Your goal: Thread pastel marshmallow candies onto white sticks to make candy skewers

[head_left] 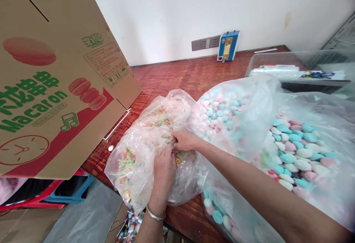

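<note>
A clear plastic bag [144, 139] holding small coloured rings [127, 165] lies on the table in front of me. My left hand [164, 167] is closed on its crumpled plastic, with a metal bangle on the wrist. Close beside it, my right hand [184, 140] reaches in from the right, its fingers curled onto the same bag. A few rings [178, 158] show in a gap just below the right hand. The fingertips of both hands are partly hidden in the folds.
Large plastic bags of pastel candies [298, 150] crowd the right side. A printed cardboard box [55, 76] stands at left. Behind are a clear plastic bin [253, 63], a blue device [229, 46] and wall sockets [205, 43]. Colourful small wrapped pieces [131, 226] lie below the table edge.
</note>
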A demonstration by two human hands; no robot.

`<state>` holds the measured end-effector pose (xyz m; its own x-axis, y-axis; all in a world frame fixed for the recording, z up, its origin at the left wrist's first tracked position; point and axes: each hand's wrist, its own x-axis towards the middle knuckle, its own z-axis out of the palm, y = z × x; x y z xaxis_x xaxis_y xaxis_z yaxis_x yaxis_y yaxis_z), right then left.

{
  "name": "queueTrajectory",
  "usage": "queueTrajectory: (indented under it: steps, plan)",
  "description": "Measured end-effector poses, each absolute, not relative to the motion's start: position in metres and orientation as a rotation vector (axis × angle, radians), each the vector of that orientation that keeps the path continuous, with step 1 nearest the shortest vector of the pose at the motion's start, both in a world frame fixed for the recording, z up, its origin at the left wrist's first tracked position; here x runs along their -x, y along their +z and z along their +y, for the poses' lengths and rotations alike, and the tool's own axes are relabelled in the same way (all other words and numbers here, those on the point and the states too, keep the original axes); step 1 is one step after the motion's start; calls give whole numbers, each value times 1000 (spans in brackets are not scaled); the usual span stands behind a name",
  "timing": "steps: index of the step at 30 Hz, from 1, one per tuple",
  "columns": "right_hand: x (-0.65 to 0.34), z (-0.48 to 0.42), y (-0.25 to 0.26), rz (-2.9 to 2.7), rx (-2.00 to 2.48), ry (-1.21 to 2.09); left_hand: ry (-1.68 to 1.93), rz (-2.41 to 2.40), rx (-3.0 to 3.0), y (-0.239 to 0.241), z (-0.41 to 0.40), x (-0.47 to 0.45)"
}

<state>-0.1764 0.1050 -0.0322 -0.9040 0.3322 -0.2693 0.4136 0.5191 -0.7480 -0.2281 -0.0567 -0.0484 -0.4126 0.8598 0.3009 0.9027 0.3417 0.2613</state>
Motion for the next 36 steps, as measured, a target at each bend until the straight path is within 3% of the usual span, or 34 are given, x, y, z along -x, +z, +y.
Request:
queueTrajectory:
  steps: [6, 11, 17, 24, 28, 31, 33, 36]
  plan:
    - [170, 108, -34, 2259, -811, -2088, -791, -2557, 1566, -42, -50, 229]
    - [148, 115, -4, 1907, -798, -2636, -982, -2702, 1365, -34, -40, 243]
    - [106, 100, 37, 1529, -650, -2918, -1154, -2806, 1076, -35, -22, 270]
    - [14, 89, 60, 1323, -689, -3149, -1151, -2683, 1197, -11, -38, 246]
    - [-61, 96, 57, 1730, -1187, -3067, -1041, -2318, 1440, 5, -61, 207]
    - [-103, 89, 34, 2034, -1755, -2582, -1072, -2112, 1625, 10, -68, 177]
    - [-118, 77, 17, 2061, -1805, -2364, -1057, -2067, 1750, 9, -67, 162]
    - [-120, 56, 9, 1914, -1592, -2471, -960, -2153, 1765, 5, -60, 161]
